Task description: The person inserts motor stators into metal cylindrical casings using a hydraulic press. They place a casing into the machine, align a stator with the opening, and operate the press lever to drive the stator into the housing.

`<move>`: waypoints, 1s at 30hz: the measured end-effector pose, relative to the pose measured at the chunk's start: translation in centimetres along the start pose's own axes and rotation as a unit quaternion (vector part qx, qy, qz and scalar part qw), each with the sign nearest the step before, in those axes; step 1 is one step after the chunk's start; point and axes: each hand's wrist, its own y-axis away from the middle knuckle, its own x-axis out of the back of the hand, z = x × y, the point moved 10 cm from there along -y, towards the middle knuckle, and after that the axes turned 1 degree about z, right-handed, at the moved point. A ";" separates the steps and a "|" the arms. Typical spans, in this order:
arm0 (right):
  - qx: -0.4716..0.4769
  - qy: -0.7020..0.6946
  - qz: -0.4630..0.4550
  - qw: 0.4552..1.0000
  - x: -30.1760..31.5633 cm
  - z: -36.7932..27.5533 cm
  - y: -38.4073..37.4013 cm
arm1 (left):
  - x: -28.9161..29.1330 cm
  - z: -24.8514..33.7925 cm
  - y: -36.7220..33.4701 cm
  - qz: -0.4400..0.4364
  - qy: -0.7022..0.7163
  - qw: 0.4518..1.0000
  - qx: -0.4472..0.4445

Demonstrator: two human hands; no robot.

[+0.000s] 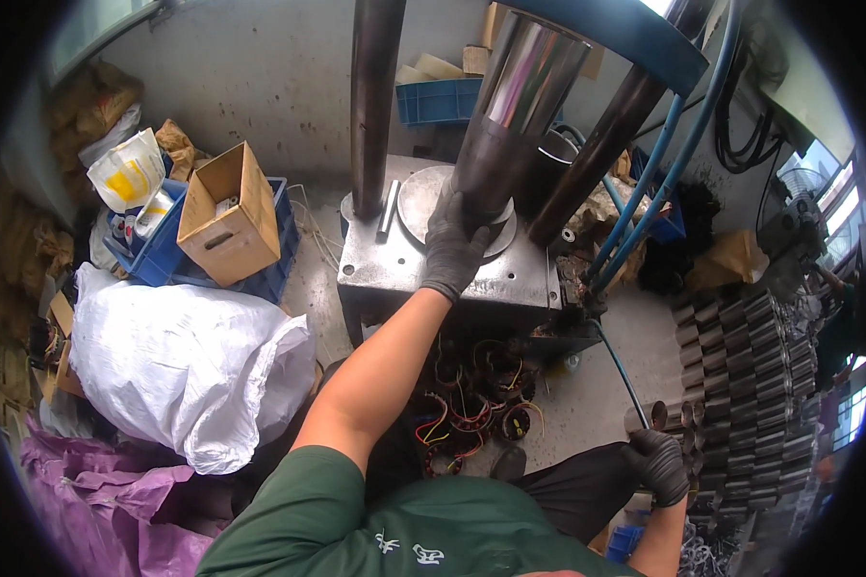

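My left hand point(452, 245), in a dark grey glove, reaches forward and grips the lower front of a dark metal cylinder point(498, 159). The cylinder stands upright on a round steel plate point(416, 207) on the press table point(394, 264). Right above it is the shiny ram point(539, 72) of the press. My right hand point(656, 466), gloved too, is low on the right, closed around the end of a long thin lever point(618, 363). The lever slopes up to the press's right side.
Several wound motor stators point(471, 409) with coloured wires lie below the press table. Dark metal sleeves point(741, 385) are stacked at right. A cardboard box point(231, 226) on blue crates and a white sack point(188, 356) stand at left. Thick posts point(373, 106) and blue hoses point(659, 173) flank the ram.
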 end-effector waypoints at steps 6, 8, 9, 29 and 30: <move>0.009 -0.029 -0.001 1.000 0.0 -0.3 -0.1 | 0.2 -0.5 0.2 0.014 -0.019 1.000 -0.004; 0.029 -0.053 0.018 0.998 0.3 -0.7 0.0 | 0.1 -0.6 0.2 0.014 -0.027 1.000 -0.003; 0.040 -0.046 0.014 0.998 0.3 -0.9 0.0 | 0.1 -0.6 0.2 0.014 -0.033 0.999 -0.003; 0.132 -0.207 0.334 0.910 14.2 -2.8 -10.0 | 0.0 -0.7 0.1 -0.033 -0.051 0.998 0.000; 0.150 -0.211 0.362 0.896 15.6 -4.7 -11.7 | 0.2 -1.1 0.1 -0.030 -0.058 0.998 -0.001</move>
